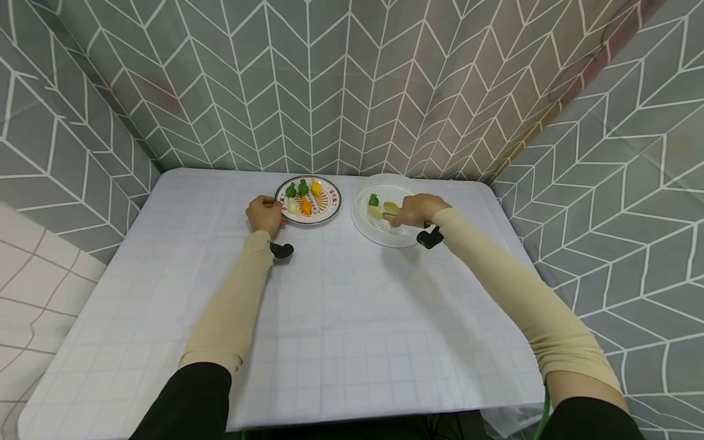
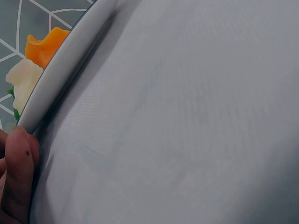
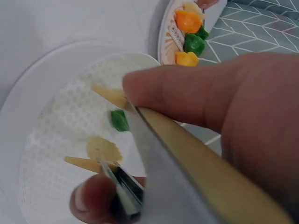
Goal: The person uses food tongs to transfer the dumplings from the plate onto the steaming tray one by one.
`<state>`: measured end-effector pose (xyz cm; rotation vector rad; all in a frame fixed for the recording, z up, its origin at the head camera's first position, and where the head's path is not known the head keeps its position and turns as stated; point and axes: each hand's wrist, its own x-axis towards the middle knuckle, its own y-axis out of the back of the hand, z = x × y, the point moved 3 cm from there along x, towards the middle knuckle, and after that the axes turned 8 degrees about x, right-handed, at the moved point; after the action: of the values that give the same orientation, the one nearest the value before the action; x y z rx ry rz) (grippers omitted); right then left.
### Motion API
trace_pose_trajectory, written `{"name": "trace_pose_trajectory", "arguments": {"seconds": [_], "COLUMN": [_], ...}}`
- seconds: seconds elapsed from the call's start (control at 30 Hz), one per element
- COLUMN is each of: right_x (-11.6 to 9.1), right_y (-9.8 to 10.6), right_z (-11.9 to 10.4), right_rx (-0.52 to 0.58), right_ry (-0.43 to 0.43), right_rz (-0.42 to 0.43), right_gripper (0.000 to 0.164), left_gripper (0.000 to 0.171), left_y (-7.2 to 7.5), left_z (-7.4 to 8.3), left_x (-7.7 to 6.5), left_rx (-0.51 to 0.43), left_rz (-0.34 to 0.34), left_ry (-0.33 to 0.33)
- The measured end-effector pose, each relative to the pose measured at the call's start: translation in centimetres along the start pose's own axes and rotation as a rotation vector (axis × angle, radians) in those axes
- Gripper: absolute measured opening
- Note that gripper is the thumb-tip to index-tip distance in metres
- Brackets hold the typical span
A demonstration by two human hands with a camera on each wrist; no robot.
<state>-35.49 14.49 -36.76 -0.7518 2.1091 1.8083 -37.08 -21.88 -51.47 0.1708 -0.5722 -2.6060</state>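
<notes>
My right hand [image 1: 419, 209] grips metal tongs [image 1: 376, 212] with yellowish tips, held over a round white basket [image 1: 367, 232] with a perforated base. The two tips [image 3: 110, 94] stand apart. Beneath them in the right wrist view lie a green piece [image 3: 119, 120] and a pale yellow piece [image 3: 103, 145]. At the left rim of a patterned plate [image 1: 329, 209], my left hand [image 1: 264, 215] pinches the edge. On that plate sit two green pieces [image 1: 303, 187], a yellow piece [image 1: 316, 187], an orange piece [image 1: 305, 206] and a pale piece [image 1: 293, 206], resembling small vegetables.
A white cloth covers the table [image 1: 330, 330]; plate and basket stand side by side near its far edge. Patterned grey curtains [image 1: 330, 91] hang behind and at the sides. Dark wrist mounts [image 1: 430, 237] sit below both hands.
</notes>
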Motion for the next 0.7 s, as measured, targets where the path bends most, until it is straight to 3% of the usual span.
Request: {"name": "trace_pose_trajectory", "arguments": {"seconds": [0.2, 0.3, 0.53, 0.7], "right_x": [-0.7, -1.5, -3.3, -3.6], "right_y": [1.4, 2.8, 6.1, 6.1], "right_z": [0.2, 0.0, -1.4, -2.8], "right_rx": [0.058, 0.066, 0.013, 0.066], "right_ry": [0.039, 0.078, 0.110, 0.121], "right_rz": [-0.093, -0.090, 0.100, 0.234], "right_gripper": [0.040, 0.039, 0.040, 0.048], "left_gripper": [0.030, 0.030, 0.029, 0.029], "left_y": [0.2, 0.2, 0.2, 0.2], "left_z": [0.1, 0.1, 0.2, 0.1], "left_x": [-0.3, -0.3, 0.0, 0.1], "left_rx": [0.005, -0.001, 0.007, 0.004], "left_rz": [-0.013, -0.015, -0.005, -0.002], "left_ry": [0.000, -0.004, -0.017, -0.016]}}
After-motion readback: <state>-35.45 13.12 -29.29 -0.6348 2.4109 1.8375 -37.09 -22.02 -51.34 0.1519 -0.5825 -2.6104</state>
